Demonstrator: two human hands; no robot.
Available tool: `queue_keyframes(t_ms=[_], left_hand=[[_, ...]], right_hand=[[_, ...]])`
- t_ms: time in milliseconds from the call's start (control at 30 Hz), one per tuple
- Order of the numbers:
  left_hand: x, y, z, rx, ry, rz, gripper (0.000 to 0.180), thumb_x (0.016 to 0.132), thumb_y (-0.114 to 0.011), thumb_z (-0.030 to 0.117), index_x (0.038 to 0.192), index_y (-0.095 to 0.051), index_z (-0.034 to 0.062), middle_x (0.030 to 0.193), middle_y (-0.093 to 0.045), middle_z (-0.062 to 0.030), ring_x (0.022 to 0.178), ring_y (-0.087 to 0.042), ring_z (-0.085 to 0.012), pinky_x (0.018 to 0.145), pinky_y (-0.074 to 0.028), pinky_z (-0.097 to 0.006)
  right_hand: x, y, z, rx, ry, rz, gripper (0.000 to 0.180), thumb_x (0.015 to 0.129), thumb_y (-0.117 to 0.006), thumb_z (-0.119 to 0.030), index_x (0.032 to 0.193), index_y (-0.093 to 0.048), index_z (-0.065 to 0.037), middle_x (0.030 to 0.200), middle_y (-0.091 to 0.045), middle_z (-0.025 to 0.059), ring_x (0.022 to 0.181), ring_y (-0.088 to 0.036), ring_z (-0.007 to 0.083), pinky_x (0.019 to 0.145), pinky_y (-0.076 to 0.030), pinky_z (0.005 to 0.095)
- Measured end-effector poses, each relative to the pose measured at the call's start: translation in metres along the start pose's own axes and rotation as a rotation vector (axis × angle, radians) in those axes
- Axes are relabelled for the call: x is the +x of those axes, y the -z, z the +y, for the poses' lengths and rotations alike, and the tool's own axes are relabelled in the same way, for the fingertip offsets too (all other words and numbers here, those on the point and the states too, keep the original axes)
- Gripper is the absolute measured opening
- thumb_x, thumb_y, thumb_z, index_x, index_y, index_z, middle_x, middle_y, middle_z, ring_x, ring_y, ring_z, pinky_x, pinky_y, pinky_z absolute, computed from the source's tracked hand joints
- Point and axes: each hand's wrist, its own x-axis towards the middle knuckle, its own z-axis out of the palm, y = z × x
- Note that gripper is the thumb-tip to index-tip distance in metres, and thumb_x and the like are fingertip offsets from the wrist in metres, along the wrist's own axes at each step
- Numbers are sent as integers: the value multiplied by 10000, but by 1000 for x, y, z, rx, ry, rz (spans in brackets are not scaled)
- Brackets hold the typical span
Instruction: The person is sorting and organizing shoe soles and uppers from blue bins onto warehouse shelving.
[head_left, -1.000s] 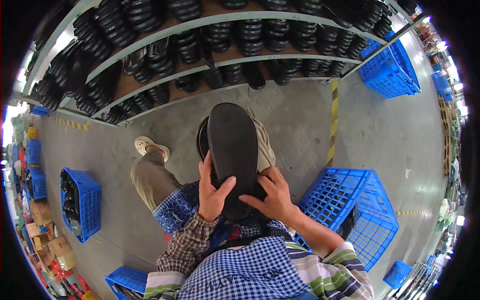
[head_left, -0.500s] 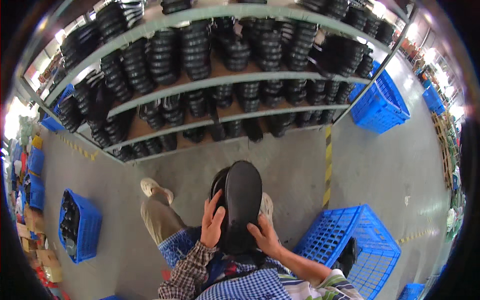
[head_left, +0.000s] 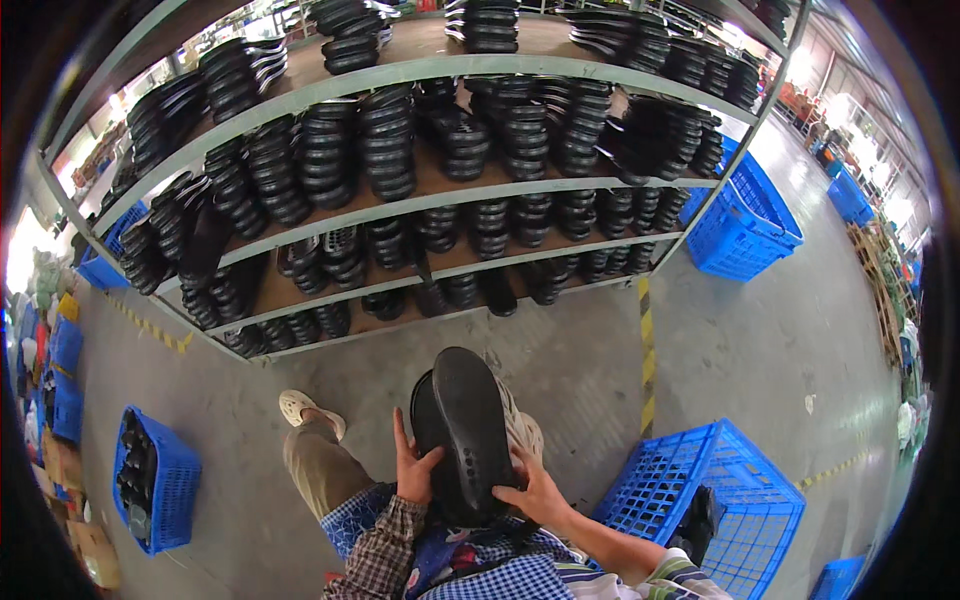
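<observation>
Black flat shoe with a smooth sole-shaped face [head_left: 478, 405] has rolled since half a second ago: its side edge with a row of small holes now faces up, where only the plain face showed. View has tilted up too, so more of the rack shows.

Right hand [head_left: 532, 490] is closed on that shoe at its lower right edge, thumb on the near side, fingers partly hidden behind. Left hand [head_left: 414, 468] is loosely spread, index finger pointing up, thumb at the left edge of a second black shoe [head_left: 424, 415]; can't tell if it actually grips. Second shoe sits behind and left of the first, overlapped by it, both between the hands.

Ahead of the grip: grey metal rack with brown shelf boards [head_left: 480, 192], filled with stacked black footwear [head_left: 388, 140]. Right of the grip: tilted blue plastic lattice crate [head_left: 648, 490], dark items inside. Well left: upright blue plastic crate [head_left: 178, 500] holding black items. Ahead and right: yellow-black floor tape [head_left: 648, 380], running toward the rack.
</observation>
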Motion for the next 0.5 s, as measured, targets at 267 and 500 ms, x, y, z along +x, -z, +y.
queue_keyframes(t_ms=[267, 500], left_hand=[[-3, 14, -18, -84, 281, 182, 541, 843, -588, -66, 1352, -441, 44, 1269, -575, -116, 1113, -585, -245, 960, -491, -388], [-2, -11, -5, 65, 317, 191, 526, 863, -645, 14, 1353, -453, 29, 1202, -602, -83, 1052, -602, -222, 900, -516, -360]], right_hand=[[-17, 9, -16, 78, -261, 48, 573, 900, -609, -39, 1413, -355, -17, 978, -617, 112, 809, -596, 140, 619, -510, 279], [14, 44, -37, 58, 72, 304, 339, 952, -524, -96, 1270, -552, 16, 841, -589, 41, 718, -535, 94, 602, -441, 261]])
